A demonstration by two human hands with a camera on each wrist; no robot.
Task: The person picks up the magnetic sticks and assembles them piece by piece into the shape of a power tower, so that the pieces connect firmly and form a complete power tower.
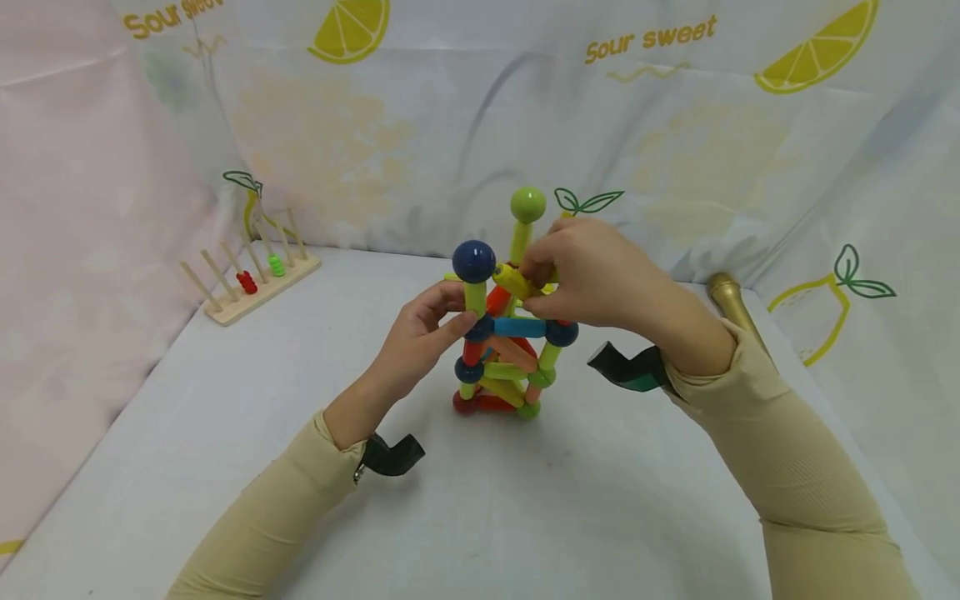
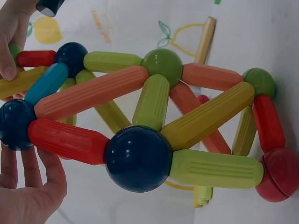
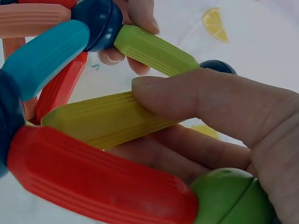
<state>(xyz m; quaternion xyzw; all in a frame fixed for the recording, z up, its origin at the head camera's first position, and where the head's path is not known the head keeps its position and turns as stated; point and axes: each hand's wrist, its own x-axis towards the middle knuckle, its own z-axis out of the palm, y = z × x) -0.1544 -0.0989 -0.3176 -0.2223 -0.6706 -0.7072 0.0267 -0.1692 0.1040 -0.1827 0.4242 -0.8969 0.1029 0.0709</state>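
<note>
A tower of coloured magnetic rods and balls point(image 1: 516, 372) stands upright on the white table. My left hand point(image 1: 412, 337) holds it at the upper left, with thumb and fingers about a dark blue ball point(image 3: 100, 21). From that ball a light green rod point(image 3: 156, 51) rises to another dark blue ball point(image 1: 473, 261). My right hand point(image 1: 600, 271) pinches a yellow rod point(image 3: 103, 119) between thumb and fingers, near the tower's top. Close by are a red rod point(image 3: 103, 177) and a green ball point(image 3: 229, 196). A lighter green ball point(image 1: 528, 204) tops the tower's rear post.
At the back left stands a wooden peg rack point(image 1: 262, 292) with red beads point(image 1: 246, 282) and green beads point(image 1: 277, 266). A gold-coloured stick point(image 1: 738, 312) lies near the right edge. Cloth printed with lemons point(image 1: 480, 125) hangs behind the table.
</note>
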